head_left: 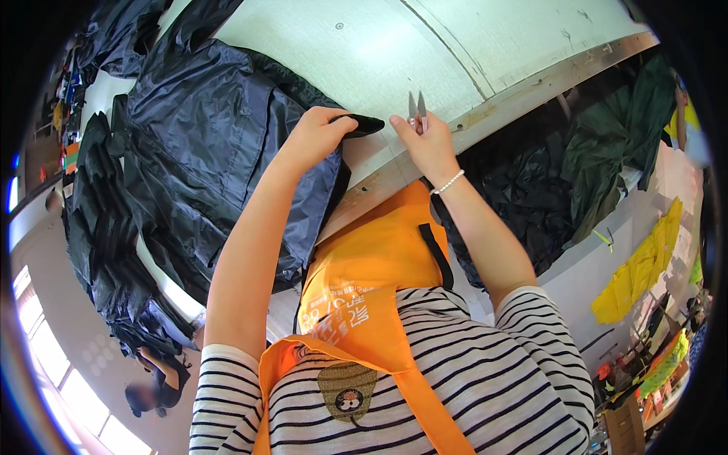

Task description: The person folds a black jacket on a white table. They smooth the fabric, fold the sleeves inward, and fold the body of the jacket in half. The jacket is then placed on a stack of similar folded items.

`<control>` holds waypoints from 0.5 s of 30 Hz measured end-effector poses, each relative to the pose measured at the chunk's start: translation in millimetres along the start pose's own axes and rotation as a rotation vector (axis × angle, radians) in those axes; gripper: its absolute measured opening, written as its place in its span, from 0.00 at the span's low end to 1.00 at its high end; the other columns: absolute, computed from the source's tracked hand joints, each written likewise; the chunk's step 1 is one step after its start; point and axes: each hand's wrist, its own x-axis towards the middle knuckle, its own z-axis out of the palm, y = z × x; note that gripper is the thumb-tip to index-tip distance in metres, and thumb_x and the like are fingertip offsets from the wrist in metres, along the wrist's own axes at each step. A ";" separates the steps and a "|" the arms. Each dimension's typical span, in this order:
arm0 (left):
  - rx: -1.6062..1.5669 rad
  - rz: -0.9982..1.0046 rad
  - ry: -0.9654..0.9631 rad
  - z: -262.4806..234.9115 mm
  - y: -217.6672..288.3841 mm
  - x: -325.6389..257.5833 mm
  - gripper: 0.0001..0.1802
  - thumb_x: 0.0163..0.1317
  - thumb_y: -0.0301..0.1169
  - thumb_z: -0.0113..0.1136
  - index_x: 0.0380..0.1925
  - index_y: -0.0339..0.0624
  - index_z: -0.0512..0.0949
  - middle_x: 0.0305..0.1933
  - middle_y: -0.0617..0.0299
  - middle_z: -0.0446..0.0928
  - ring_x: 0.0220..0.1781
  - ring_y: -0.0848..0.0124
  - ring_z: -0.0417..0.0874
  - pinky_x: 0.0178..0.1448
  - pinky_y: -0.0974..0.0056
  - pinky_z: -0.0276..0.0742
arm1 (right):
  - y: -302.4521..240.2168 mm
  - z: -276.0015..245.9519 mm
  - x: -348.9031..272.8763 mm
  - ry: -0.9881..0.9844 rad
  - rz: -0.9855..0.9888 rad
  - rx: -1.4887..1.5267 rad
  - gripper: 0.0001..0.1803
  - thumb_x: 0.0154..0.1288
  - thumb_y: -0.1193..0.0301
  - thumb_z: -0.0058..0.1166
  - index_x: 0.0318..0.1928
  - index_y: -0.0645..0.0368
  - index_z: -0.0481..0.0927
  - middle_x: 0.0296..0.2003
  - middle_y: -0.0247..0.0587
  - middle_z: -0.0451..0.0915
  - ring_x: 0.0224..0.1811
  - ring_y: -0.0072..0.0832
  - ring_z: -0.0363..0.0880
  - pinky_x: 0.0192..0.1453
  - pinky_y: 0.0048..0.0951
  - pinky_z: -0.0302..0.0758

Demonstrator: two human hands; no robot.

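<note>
A dark navy jacket (220, 114) of shiny thin cloth is spread over the left part of the pale worktable (341, 57). My left hand (318, 136) is closed on a black edge piece of it, thumb on top, and a short black tab (369, 125) sticks out past the fingers. To the right, my right hand (431, 148) holds small thread snips (417, 106), blades up and slightly apart. The snips are clear of the cloth, a short gap from the tab. My right wrist wears a white bead bracelet.
Piled dark garments (106, 227) hang along the table's left side. Beyond the wooden table edge (546, 87) at right lie black and dark green cloth (614, 129). A yellow cloth piece (644, 265) lies on the floor. Another person (155, 383) is at the lower left.
</note>
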 end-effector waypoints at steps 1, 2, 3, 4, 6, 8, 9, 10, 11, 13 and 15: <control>0.023 -0.072 0.000 -1.6 20.3 -6.9 0.19 0.58 0.37 0.57 0.37 0.27 0.80 0.19 0.66 0.71 0.21 0.77 0.68 0.26 0.69 0.64 | -7.4 7.3 -5.6 0.021 0.092 0.143 0.20 0.60 0.58 0.62 0.24 0.60 0.72 0.17 0.27 0.68 0.20 0.17 0.65 0.23 0.22 0.63; 0.020 -0.063 0.013 -2.0 14.8 -3.3 0.19 0.58 0.37 0.57 0.37 0.28 0.81 0.19 0.66 0.72 0.22 0.77 0.69 0.27 0.69 0.64 | -12.2 14.3 -8.4 0.040 0.182 0.287 0.19 0.61 0.59 0.61 0.25 0.61 0.74 0.17 0.27 0.68 0.20 0.17 0.67 0.24 0.22 0.64; 0.010 -0.055 0.030 -1.5 8.3 -0.4 0.19 0.58 0.37 0.57 0.37 0.29 0.81 0.19 0.66 0.72 0.22 0.77 0.69 0.27 0.69 0.65 | -6.8 23.0 -7.9 0.055 0.133 0.348 0.17 0.63 0.61 0.59 0.28 0.64 0.77 0.18 0.29 0.71 0.21 0.17 0.70 0.24 0.21 0.66; 0.001 -0.047 0.048 -1.6 3.4 1.5 0.19 0.58 0.38 0.58 0.37 0.29 0.81 0.19 0.65 0.73 0.22 0.77 0.70 0.28 0.69 0.65 | -3.0 23.0 -8.8 0.007 0.147 0.313 0.17 0.62 0.61 0.60 0.29 0.64 0.78 0.18 0.30 0.72 0.21 0.17 0.71 0.25 0.21 0.66; 0.046 -0.030 0.039 -1.2 3.3 0.8 0.18 0.58 0.38 0.59 0.36 0.30 0.81 0.19 0.63 0.74 0.22 0.77 0.70 0.28 0.68 0.66 | 0.9 23.1 -11.2 -0.089 0.178 0.243 0.17 0.61 0.61 0.61 0.30 0.65 0.79 0.18 0.31 0.73 0.21 0.18 0.71 0.26 0.21 0.67; 0.079 0.053 0.048 2.4 4.7 -0.6 0.18 0.57 0.39 0.60 0.35 0.32 0.82 0.19 0.60 0.76 0.23 0.76 0.72 0.29 0.68 0.67 | 8.1 25.4 -7.2 -0.064 0.130 0.135 0.17 0.59 0.61 0.62 0.30 0.66 0.80 0.18 0.32 0.74 0.21 0.18 0.71 0.26 0.22 0.67; 0.089 0.128 0.064 5.1 2.5 -1.2 0.17 0.57 0.39 0.61 0.35 0.33 0.82 0.20 0.58 0.77 0.23 0.75 0.73 0.30 0.68 0.68 | 6.7 26.4 -6.0 -0.054 0.105 0.081 0.18 0.59 0.61 0.63 0.31 0.66 0.80 0.19 0.32 0.75 0.21 0.18 0.71 0.26 0.22 0.67; 0.098 0.202 0.079 7.0 2.2 -2.1 0.17 0.56 0.39 0.62 0.35 0.33 0.82 0.20 0.57 0.78 0.23 0.75 0.74 0.30 0.68 0.69 | 4.0 24.6 -5.1 -0.090 0.148 0.073 0.18 0.58 0.61 0.63 0.31 0.66 0.80 0.19 0.32 0.75 0.21 0.18 0.70 0.26 0.22 0.67; 0.103 0.194 0.118 7.0 3.7 -2.6 0.16 0.56 0.38 0.62 0.34 0.34 0.83 0.21 0.53 0.78 0.22 0.71 0.77 0.31 0.66 0.71 | -0.4 20.4 -3.5 -0.127 0.191 0.064 0.18 0.58 0.61 0.64 0.32 0.66 0.81 0.19 0.31 0.75 0.21 0.18 0.70 0.27 0.22 0.67; 0.129 0.103 0.137 5.2 9.4 -3.7 0.16 0.55 0.38 0.62 0.34 0.35 0.83 0.20 0.52 0.78 0.22 0.70 0.77 0.30 0.66 0.71 | -9.8 15.3 -4.5 -0.179 0.236 0.058 0.16 0.57 0.62 0.64 0.33 0.65 0.82 0.21 0.30 0.76 0.22 0.16 0.68 0.27 0.21 0.66; 0.136 0.056 0.144 4.9 8.9 -2.9 0.16 0.56 0.38 0.62 0.33 0.34 0.83 0.19 0.59 0.76 0.21 0.74 0.74 0.28 0.68 0.68 | -6.7 14.0 -10.1 -0.113 0.157 0.130 0.13 0.59 0.65 0.62 0.33 0.65 0.82 0.23 0.29 0.77 0.23 0.15 0.69 0.28 0.21 0.66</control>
